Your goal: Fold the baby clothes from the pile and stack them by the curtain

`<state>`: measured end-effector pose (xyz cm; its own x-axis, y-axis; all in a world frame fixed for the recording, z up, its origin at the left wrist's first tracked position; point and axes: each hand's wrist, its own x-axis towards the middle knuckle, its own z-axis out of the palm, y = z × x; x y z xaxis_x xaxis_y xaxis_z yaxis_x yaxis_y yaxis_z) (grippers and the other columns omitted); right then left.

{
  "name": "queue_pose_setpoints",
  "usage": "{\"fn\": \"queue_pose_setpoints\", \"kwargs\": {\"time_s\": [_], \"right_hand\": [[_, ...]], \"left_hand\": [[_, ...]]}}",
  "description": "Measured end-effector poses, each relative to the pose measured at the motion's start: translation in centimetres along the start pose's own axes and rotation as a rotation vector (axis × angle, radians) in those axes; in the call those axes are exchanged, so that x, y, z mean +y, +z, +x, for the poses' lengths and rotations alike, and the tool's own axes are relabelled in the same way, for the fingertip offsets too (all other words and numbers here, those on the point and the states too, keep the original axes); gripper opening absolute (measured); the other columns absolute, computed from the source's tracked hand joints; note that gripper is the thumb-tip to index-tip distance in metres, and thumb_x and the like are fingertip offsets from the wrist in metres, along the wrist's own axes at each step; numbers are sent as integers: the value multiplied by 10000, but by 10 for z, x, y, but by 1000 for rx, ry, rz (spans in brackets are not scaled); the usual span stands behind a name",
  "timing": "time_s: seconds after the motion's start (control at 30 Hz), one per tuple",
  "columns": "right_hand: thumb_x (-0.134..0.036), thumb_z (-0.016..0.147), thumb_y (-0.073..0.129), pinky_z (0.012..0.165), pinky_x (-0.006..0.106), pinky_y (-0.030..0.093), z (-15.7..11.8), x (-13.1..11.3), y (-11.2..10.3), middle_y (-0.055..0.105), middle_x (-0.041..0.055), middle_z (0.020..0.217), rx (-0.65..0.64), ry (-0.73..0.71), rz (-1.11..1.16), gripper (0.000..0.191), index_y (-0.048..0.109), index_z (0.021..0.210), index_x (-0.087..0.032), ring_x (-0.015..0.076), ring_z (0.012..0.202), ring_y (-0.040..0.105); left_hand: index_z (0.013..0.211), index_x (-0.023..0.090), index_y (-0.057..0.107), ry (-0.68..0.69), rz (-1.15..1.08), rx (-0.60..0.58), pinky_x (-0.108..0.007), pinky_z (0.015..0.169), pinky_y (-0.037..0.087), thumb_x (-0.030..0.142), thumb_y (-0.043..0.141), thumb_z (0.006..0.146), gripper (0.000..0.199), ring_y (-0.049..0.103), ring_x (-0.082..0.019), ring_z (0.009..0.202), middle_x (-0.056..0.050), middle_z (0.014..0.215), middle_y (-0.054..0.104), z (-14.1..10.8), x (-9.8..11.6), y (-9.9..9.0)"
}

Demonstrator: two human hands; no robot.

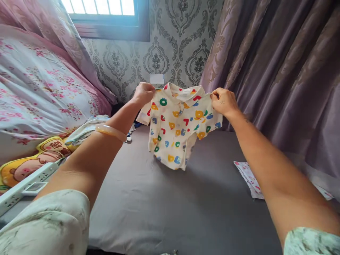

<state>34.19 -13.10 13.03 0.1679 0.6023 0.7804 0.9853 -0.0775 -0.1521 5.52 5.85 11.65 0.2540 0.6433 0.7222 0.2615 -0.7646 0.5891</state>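
Note:
A small white short-sleeved shirt (pixel 172 124) with a collar and a colourful print of red, yellow, green and blue shapes hangs spread out in front of me. My left hand (pixel 145 92) pinches it at one shoulder. At the opposite shoulder my right hand (pixel 224 102) grips the fabric between thumb and fingers. The shirt is held up above the grey bed sheet (pixel 127 205), its front facing me and its lower edge hanging loose. Whether the hem touches the sheet I cannot tell.
Folded pink-and-white cloth (pixel 251 180) lies on the right, partly behind my right forearm. At left are a white power strip (pixel 26 187), a yellow cartoon cushion (pixel 32 163) and floral bedding (pixel 47 85). Purple curtains (pixel 271 78) hang at right, before a patterned wall (pixel 156 56).

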Motion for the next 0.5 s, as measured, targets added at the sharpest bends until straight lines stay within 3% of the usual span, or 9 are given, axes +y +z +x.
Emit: {"fn": "queue_pose_setpoints", "kwargs": {"time_s": [0.1,0.37,0.5], "right_hand": [[-421,948,425,798,414,438,0,0,2,699,104,859,9,37,23,331,687,925,-220,278,885,627],[-412,995,274,878,450,416,-8,-10,-3,656,174,1069,7,46,-53,451,602,1189,-171,313,1026,598],[-367,1009,219,876,452,423,-25,-19,-11,623,181,1110,153,19,-41,441,566,1180,-154,308,1074,567]], "left_hand": [[772,162,663,-89,27,96,-294,771,448,237,602,731,104,547,-179,785,-42,730,621,-4,5,5],[908,229,642,-34,65,181,-384,926,397,301,563,843,124,536,-262,1063,-76,961,630,-22,24,14],[1012,219,599,9,138,325,-460,1007,338,343,476,937,190,450,-299,1214,-108,1092,571,-44,46,16]]}}
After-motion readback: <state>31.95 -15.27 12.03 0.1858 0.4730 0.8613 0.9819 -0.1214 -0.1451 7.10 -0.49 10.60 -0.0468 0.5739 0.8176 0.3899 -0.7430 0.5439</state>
